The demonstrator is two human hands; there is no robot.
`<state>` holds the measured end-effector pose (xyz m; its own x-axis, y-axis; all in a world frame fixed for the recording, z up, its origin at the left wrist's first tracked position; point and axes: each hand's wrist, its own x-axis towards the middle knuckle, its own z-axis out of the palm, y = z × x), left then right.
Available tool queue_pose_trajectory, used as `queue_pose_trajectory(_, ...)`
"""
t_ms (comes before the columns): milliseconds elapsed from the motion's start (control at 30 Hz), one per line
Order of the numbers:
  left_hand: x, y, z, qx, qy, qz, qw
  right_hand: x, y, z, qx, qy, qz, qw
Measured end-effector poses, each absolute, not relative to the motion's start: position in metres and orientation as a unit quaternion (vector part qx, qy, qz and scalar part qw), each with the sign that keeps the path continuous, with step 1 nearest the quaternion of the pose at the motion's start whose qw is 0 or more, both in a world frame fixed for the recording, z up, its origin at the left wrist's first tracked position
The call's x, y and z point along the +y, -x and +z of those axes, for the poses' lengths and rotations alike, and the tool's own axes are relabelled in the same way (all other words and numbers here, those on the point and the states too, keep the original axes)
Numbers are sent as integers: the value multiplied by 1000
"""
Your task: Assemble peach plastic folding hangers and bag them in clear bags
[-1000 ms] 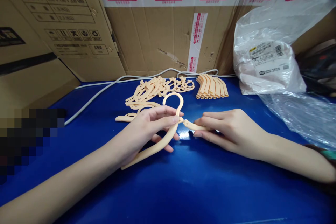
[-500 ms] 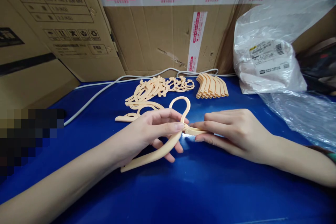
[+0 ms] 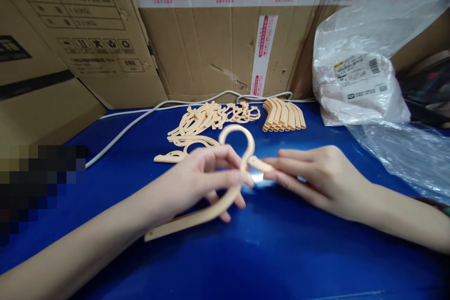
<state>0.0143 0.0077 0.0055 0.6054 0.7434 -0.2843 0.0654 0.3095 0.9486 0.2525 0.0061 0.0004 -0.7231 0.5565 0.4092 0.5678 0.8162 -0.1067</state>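
My left hand (image 3: 207,173) is closed on a cream plastic hanger part (image 3: 209,215), pinching it just below its hook. The hook (image 3: 236,129) curves up above my fingers, and the long curved arm slants down to the lower left. My right hand (image 3: 318,173) pinches a cream hanger arm (image 3: 259,164) between thumb and fingers. Only its end with a small hole shows; the rest is hidden by my fingers. That end lies right beside the base of the hook. Whether the two touch, I cannot tell.
Behind my hands on the blue table (image 3: 267,253) lie a heap of loose cream hanger parts (image 3: 204,117) and a neat stack of curved arms (image 3: 284,115). A white cable (image 3: 130,124) runs along the back. Cardboard boxes (image 3: 211,51) and a plastic bag (image 3: 358,79) stand behind.
The arm in my right hand has come away from the joint under the hook and now sits slightly higher. The part in my left hand has tilted and shifted left.
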Motion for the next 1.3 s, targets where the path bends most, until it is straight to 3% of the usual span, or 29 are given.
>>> queue_pose_trajectory(167, -7, -25, 2, 377, -542, 152, 735, 21, -263, 5, -891, 366, -19, 268)
queue_pose_trajectory(433, 9, -14, 6, 414, -552, 297, 660, 17, -260, 3, -909, 327, -9, 257)
queue_pose_trajectory(700, 10, -18, 0, 420, -513, 259, 702, 17, -257, -2, -942, 266, -43, 201)
queue_pose_trajectory(1300, 12, -12, 3, 386, -506, 247, 730, 10, -253, -1, -946, 233, -45, 219)
